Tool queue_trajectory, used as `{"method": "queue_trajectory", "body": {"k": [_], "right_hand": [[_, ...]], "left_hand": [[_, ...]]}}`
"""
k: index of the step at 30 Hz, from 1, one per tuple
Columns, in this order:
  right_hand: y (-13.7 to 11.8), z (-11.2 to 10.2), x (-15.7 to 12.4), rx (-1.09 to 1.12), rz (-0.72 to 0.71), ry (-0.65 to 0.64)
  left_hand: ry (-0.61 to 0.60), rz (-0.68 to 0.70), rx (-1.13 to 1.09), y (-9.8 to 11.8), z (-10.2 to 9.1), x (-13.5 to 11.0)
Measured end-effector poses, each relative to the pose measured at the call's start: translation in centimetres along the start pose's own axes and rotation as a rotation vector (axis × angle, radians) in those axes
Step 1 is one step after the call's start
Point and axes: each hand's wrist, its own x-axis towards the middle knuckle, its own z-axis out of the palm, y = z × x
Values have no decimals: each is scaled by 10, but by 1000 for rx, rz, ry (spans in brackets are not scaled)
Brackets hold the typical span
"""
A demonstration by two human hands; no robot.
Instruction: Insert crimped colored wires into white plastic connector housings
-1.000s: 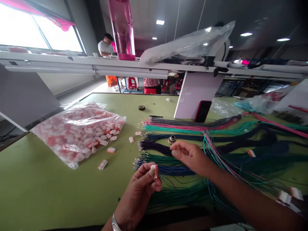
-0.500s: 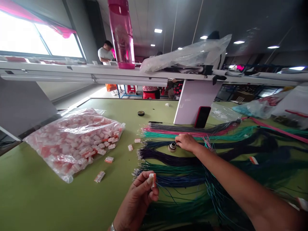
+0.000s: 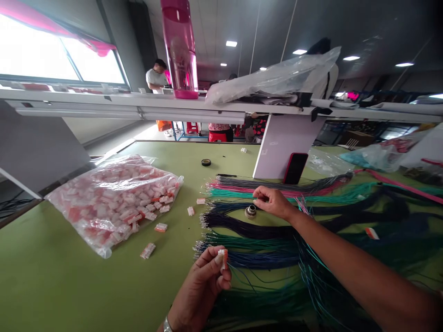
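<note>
My left hand [image 3: 207,276] pinches a small white-and-orange connector housing [image 3: 223,259] between thumb and fingers. Thin blue and green wires [image 3: 247,279] trail to the right from near it. Over the dark blue wire bundle [image 3: 238,207] is my right hand [image 3: 273,203], thumb and fingers curled together; whatever is at their tips is too small to make out. A small metal ring-shaped piece [image 3: 250,211] stands just left of that hand. Wire bundles in grey [image 3: 277,183], teal [image 3: 235,193] and dark green [image 3: 249,240] lie side by side, their metal-tipped ends facing left.
An open plastic bag of connector housings [image 3: 114,198] lies at the left, with several loose housings [image 3: 148,251] beside it. Black tape [image 3: 206,162] lies farther back. A phone [image 3: 295,168] leans on a white panel [image 3: 277,143]. A shelf [image 3: 138,101] carrying a pink bottle [image 3: 182,60] crosses above.
My right hand has lifted slightly and its fingers have loosened a little, with a gap showing behind the fingertips. My left hand still holds the connector housing. The whole view has shifted slightly.
</note>
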Motion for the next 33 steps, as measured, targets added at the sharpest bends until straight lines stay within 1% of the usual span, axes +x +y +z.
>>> {"method": "queue_trajectory", "body": {"k": [4, 8, 10, 11, 12, 14, 18, 20, 21, 28, 33], "right_hand": [[-44, 1, 1, 121, -137, -71], [-91, 6, -11, 194, -297, -169], [-107, 9, -21, 244, -353, -174], [-112, 11, -26, 277, -359, -158], [-116, 12, -32, 316, -342, -134], [-119, 15, -43, 403, -245, -97], [-121, 22, -64, 550, 64, -135], [-121, 26, -73, 582, 175, -145], [-122, 28, -76, 587, 208, -143], [-128, 36, -85, 613, 293, -93], [-131, 37, -88, 650, 304, -87]], "left_hand": [[-2, 1, -9, -2, -1, -1], [-12, -4, -30, -4, -1, -1], [-15, -12, -42, -5, -2, -1], [-18, -16, -51, -5, -2, -1], [-24, -18, -63, -6, -2, -2], [-45, -23, -90, -6, -1, -2], [-85, -44, -122, -7, 1, -4], [-88, -57, -121, -8, 1, -4], [-88, -62, -118, -8, 1, -4], [-98, -60, -98, -9, 2, -4], [-102, -67, -89, -10, 2, -4]]}}
